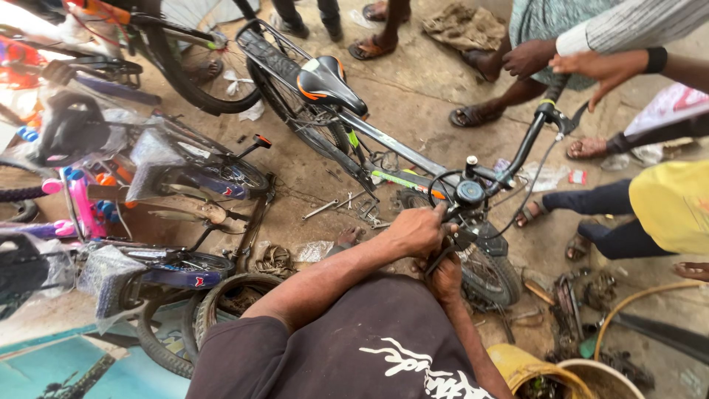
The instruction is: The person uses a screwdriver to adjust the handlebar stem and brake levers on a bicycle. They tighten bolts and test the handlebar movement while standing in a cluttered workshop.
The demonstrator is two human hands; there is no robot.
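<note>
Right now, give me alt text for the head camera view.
A person's left hand and right hand work at the front of a black bicycle standing on a dirt floor. Wrenches lie beside it; small wrapped bikes stand left, other people right.

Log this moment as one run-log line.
left hand: on bike by stem | right hand: low at front wheel | spanners on ground | other hands at handlebar
</note>
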